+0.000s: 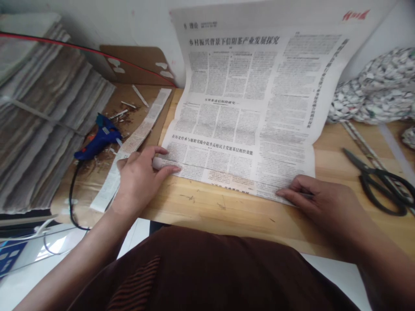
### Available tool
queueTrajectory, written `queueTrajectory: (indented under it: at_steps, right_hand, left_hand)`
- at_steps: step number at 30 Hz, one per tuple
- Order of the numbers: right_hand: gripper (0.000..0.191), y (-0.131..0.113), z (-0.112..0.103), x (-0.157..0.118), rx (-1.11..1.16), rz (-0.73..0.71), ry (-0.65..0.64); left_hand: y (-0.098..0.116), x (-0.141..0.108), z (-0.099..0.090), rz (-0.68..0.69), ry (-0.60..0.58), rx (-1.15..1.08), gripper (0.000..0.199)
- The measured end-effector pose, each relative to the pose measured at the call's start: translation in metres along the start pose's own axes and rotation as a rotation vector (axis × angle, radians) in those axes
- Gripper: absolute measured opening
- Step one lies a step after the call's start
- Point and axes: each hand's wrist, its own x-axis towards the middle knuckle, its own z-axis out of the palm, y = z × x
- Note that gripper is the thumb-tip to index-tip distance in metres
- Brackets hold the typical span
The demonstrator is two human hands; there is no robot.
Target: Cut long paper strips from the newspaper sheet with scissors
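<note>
A large newspaper sheet (223, 116) lies on the wooden table, its upper part leaning up against the wall. Along the near edge a narrow strip is turned up, showing print that reads upside down. My left hand (139, 175) grips the left end of this folded edge between thumb and index finger. At the right end, my right hand (319, 203) pinches the same edge, its fingers curled and partly hidden. Just left of my left hand lies a long strip of cut newspaper (136, 136).
Black-handled scissors (378, 181) lie at the right, near woven paper pieces (382, 86) and a rolled paper rod (359, 140). A blue glue gun (99, 136) with a black cord sits at the left beside a tall tied stack of paper (45, 116). A cardboard piece (138, 65) leans against the wall.
</note>
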Motion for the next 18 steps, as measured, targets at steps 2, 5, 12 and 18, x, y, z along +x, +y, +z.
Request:
queueTrajectory:
  at_steps: [2, 5, 12, 18]
  right_hand:
    - [0.074, 0.0014, 0.0005, 0.0004, 0.0, -0.004, 0.003]
    - [0.074, 0.0038, 0.002, 0.0006, -0.007, -0.004, 0.005]
    - [0.077, 0.0036, 0.0023, 0.0006, -0.013, 0.02, 0.009]
    - [0.077, 0.0036, 0.0025, 0.0025, -0.019, 0.026, -0.015]
  left_hand:
    - [-0.0001, -0.0012, 0.0012, -0.011, 0.018, 0.0, 0.045]
    - [-0.0014, -0.0036, 0.0041, -0.017, 0.056, -0.002, 0.049]
    - [-0.0046, -0.0063, 0.0072, 0.039, 0.104, 0.007, 0.042]
    - [-0.0065, -0.0015, 0.0038, 0.079, 0.033, 0.046, 0.035]
